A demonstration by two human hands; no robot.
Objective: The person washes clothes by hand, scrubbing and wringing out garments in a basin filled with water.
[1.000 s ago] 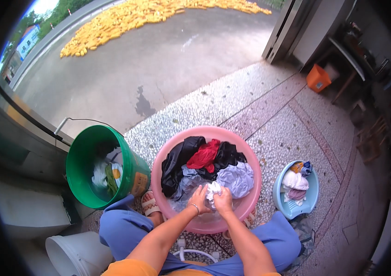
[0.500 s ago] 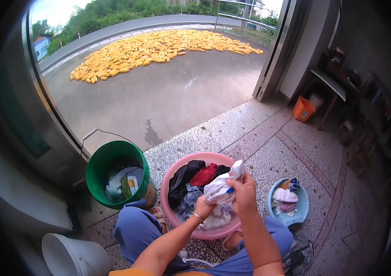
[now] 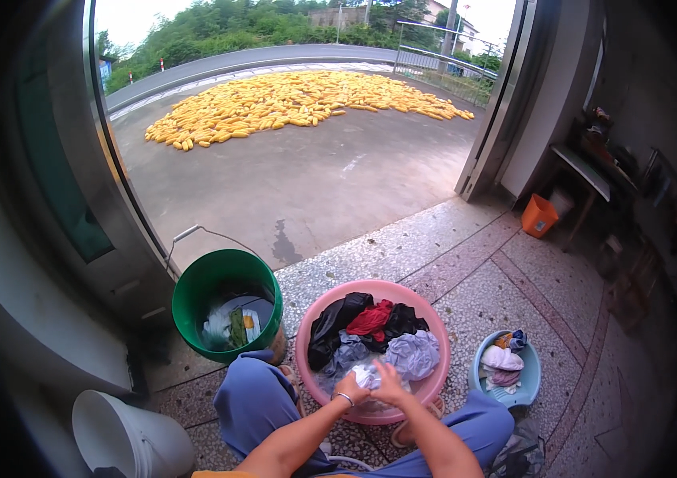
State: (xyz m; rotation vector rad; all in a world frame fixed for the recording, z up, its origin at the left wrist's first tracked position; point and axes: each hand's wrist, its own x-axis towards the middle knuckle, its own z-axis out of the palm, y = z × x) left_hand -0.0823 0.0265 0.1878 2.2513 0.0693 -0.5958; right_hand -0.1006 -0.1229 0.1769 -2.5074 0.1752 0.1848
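A pink basin (image 3: 303, 334) stands between my knees with wet laundry in it. Over its near side, my left hand (image 3: 350, 388), with a bracelet at the wrist, grips a bunched white cloth (image 3: 365, 375). My right hand (image 3: 389, 386) closes on the same cloth from the right; its fingertips are partly hidden. Around the hands lie a black garment (image 3: 337, 323), a red cloth (image 3: 370, 319) and a pale grey-lilac garment (image 3: 413, 355). Whitish, sudsy-looking water shows near the rim.
Left of the basin stands a green bucket (image 3: 183, 295) holding water and cloths. A small blue basin (image 3: 533, 374) with clothes is at the right. A white bucket (image 3: 115, 438) stands lower left, an orange bin (image 3: 540, 216) farther right. Corn cobs (image 3: 307, 99) cover ground outside the doorway.
Both hands have lowered the white cloth from above the basin into its near side. The pale grey-lilac garment on the right now shows. The whole view has shifted slightly.
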